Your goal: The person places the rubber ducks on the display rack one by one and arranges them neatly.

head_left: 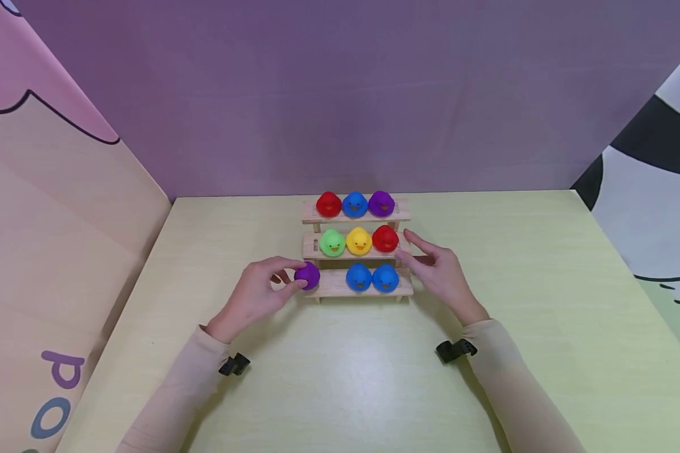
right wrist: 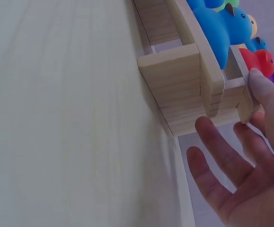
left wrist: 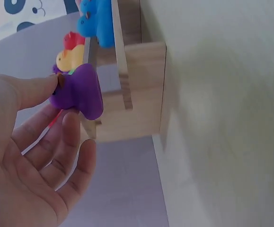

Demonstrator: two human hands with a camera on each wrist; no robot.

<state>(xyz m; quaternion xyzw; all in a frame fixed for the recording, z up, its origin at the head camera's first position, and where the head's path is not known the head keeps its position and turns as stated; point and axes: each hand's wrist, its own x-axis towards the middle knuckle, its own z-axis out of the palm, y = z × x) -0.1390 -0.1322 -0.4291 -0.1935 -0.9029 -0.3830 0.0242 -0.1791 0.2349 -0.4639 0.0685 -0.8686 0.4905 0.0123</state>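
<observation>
Between thumb and fingers, my left hand (head_left: 255, 289) pinches a purple rubber duck (left wrist: 82, 91) at the left end of the bottom tier of a three-tier wooden display rack (head_left: 340, 286). In the left wrist view the duck is beside the rack's end; whether it touches the board cannot be told. On that tier sit two blue ducks (head_left: 372, 278), with a gap to their left. My right hand (head_left: 439, 270) holds the right end of the middle tier, thumb at its front edge and index finger behind. Its other fingers (right wrist: 222, 151) are spread.
The middle tier carries a green duck (head_left: 332, 243), a yellow duck (head_left: 359, 241) and a red duck (head_left: 385, 239). On the top tier are red (head_left: 328, 204), blue (head_left: 354, 204) and purple ducks (head_left: 381, 204). A purple wall (head_left: 317, 94) rises behind the table (head_left: 345, 377).
</observation>
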